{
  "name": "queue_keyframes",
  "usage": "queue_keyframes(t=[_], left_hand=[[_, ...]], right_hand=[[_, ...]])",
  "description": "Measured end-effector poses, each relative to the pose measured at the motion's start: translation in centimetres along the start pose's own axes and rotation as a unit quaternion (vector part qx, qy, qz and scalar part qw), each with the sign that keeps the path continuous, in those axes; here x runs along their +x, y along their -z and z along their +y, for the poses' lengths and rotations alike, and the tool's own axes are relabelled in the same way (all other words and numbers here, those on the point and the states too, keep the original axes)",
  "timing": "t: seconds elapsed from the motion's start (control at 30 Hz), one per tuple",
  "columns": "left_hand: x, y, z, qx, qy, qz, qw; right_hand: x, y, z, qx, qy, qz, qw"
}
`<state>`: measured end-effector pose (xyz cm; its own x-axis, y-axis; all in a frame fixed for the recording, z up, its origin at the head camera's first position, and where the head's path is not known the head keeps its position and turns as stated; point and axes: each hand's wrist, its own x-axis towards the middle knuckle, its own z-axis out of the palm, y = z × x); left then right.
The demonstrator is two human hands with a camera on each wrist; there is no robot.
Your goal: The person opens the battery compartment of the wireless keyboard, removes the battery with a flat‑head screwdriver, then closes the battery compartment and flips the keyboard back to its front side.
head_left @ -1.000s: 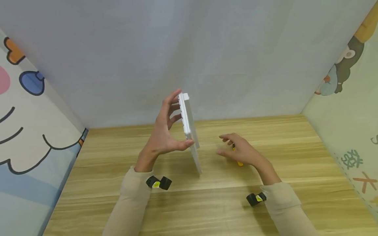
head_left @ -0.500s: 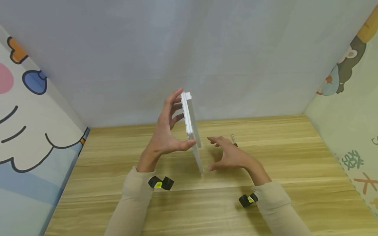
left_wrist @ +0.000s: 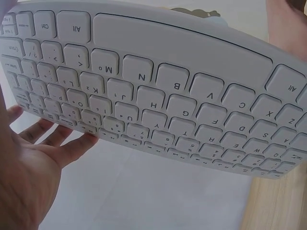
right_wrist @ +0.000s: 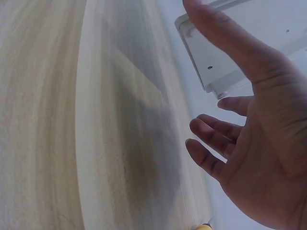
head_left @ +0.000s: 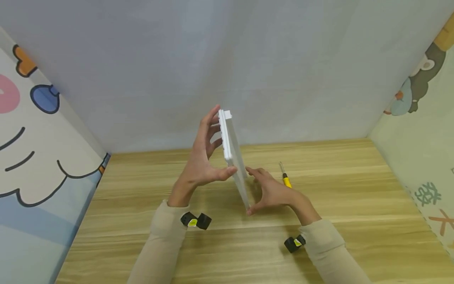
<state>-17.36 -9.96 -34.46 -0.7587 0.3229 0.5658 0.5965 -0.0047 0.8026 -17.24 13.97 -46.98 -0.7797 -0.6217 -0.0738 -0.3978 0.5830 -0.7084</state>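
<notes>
My left hand [head_left: 200,161] grips a white keyboard [head_left: 227,136] above the table, standing on edge, with the thumb on the near side and fingers at the far side. In the left wrist view the keyboard's keys [left_wrist: 151,98] appear upside down. Beside its lower end is my right hand [head_left: 273,191], thumb and index finger spread toward the two corners. From the right wrist, the keyboard's plain back [right_wrist: 220,52] shows near the thumb and index fingertip; whether they touch it I cannot tell. The other right fingers hang loosely bent.
A screwdriver [head_left: 285,179] with a yellow and black handle lies on the wooden table [head_left: 227,252], just beyond the right hand. A pale cloth wall [head_left: 291,79] rises behind the table, with patterned panels at both sides.
My right hand has moved left from over the screwdriver to the keyboard's lower end, uncovering the screwdriver. The left hand keeps its grip on the keyboard, almost still.
</notes>
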Motion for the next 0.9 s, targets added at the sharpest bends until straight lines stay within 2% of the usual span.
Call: queue_keyframes(t=[0.2,0.57,0.77,0.9], left_hand=[[0.0,0.3,-0.1,-0.02,0.004,-0.003,0.9998],[0.0,1.7,-0.2,-0.04,-0.024,-0.002,0.9989],[-0.2,2.6,-0.2,-0.073,-0.034,0.011,0.9967],[-0.5,3.2,-0.4,-0.078,-0.028,0.027,0.9962]], right_hand=[[-0.2,0.3,0.0,0.016,-0.002,-0.008,0.9998],[-1.0,2.0,1.0,0.055,-0.01,-0.01,0.9984],[-1.2,2.8,1.5,0.093,-0.01,-0.013,0.9955],[-1.4,3.1,1.6,0.12,-0.006,-0.011,0.9927]])
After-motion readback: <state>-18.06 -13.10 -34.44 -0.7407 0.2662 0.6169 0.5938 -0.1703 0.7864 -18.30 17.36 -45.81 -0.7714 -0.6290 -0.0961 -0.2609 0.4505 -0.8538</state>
